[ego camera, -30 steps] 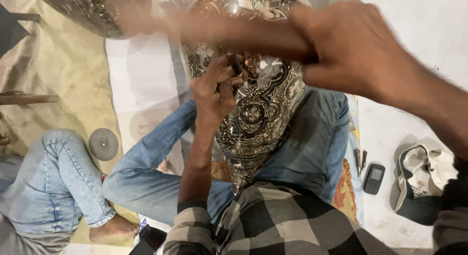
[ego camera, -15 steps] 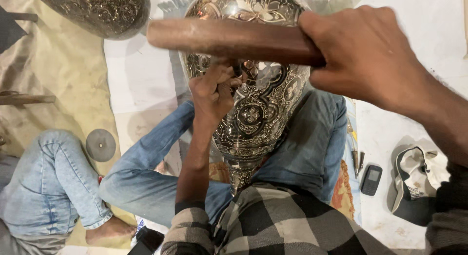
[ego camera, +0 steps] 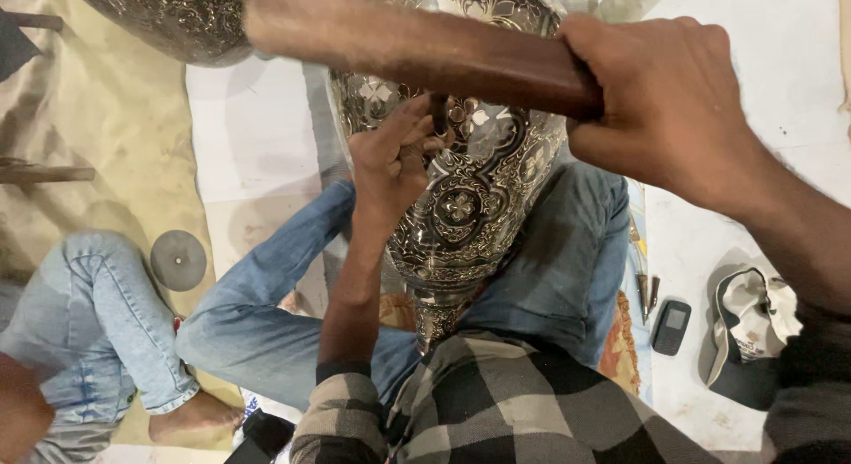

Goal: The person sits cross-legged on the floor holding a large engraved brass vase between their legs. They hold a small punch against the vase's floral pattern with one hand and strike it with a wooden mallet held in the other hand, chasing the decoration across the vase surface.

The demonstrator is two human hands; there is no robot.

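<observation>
Grips: right hand [ego camera: 674, 101] clenches wooden mallet [ego camera: 417, 47] | left hand [ego camera: 390, 158] pinches chisel [ego camera: 437, 114] (on engraved vase [ego camera: 479, 189]) | phone [ego camera: 671, 326] nearby

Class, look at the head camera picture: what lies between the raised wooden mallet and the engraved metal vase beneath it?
The left hand, pressing a thin dark chisel upright against the engraved metal vase, lies below the wooden mallet gripped by the right hand, in the head view.

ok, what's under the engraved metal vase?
The engraved metal vase lies across the person's lap, on blue jeans. Its narrow foot points at the checked shirt. A patterned cushion edge shows beside the leg. What directly props the vase is covered.
</observation>
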